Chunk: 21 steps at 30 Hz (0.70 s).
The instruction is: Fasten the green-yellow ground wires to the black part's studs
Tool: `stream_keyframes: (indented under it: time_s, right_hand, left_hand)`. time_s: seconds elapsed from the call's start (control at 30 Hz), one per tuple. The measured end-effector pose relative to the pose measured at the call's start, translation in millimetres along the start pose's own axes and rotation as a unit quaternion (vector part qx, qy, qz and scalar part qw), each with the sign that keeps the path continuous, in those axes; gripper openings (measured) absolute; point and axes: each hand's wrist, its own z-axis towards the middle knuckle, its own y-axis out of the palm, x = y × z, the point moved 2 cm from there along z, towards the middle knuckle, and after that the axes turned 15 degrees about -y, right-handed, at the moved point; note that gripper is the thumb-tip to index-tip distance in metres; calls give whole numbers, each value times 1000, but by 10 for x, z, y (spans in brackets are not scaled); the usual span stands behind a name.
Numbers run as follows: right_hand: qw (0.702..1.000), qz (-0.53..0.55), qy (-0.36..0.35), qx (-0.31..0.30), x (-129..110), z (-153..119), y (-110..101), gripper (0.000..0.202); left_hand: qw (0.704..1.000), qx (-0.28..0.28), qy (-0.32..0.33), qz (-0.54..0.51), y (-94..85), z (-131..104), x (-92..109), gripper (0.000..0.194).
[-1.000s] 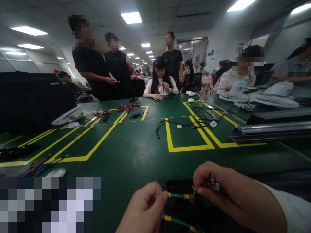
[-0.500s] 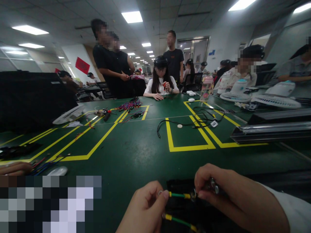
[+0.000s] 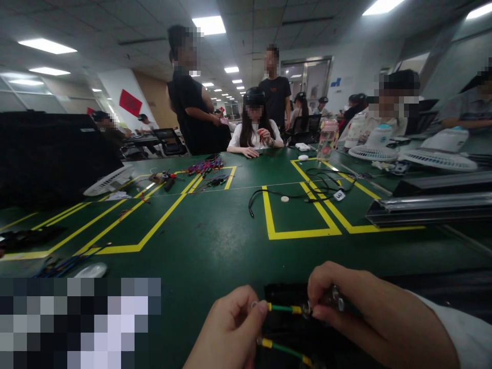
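Observation:
My left hand (image 3: 234, 323) pinches the ring terminal at the left end of a short green wire (image 3: 282, 308) with yellow sleeves. At the wire's other end, my right hand (image 3: 342, 302) is closed, its thumb and forefinger at a small metal fitting (image 3: 306, 310). Shiny metal pieces (image 3: 338, 297) stick out between the right fingers; their kind is unclear. A second green wire (image 3: 284, 348) with yellow sleeves lies just below, its left end close to my left hand. Beneath both hands is a long black part (image 3: 277, 291), largely covered by them.
Black-and-silver metal profiles (image 3: 430, 202) lie at the right. A black cable (image 3: 277, 193) and a white disc (image 3: 284, 199) are on the green table (image 3: 215, 220), which has yellow tape outlines. Bundled wires (image 3: 203, 165) lie farther back. A person (image 3: 265, 134) sits opposite.
My hands and the wire have barely moved. At the left edge, another person's hand has drawn away from the blue wires. Standing people in the background have shifted.

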Motion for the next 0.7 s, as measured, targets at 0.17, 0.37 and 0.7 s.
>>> stream_keyframes:
  time_s: [0.17, 0.37, 0.7]
  right_hand:
    - [1000, -17, 9, 6, -18, 4, 14, 11]
    - [1000, -24, 9, 2, -48, 16, 5, 11]
    - [998, -49, -37, -33, -95, 67, -58, 21]
  left_hand:
    - [1000, -4, -2, -11, 0, 0, -2, 29]
    - [1000, -10, -3, -17, -4, 24, -40, 29]
    - [1000, -3, -2, -18, 4, 10, -13, 30]
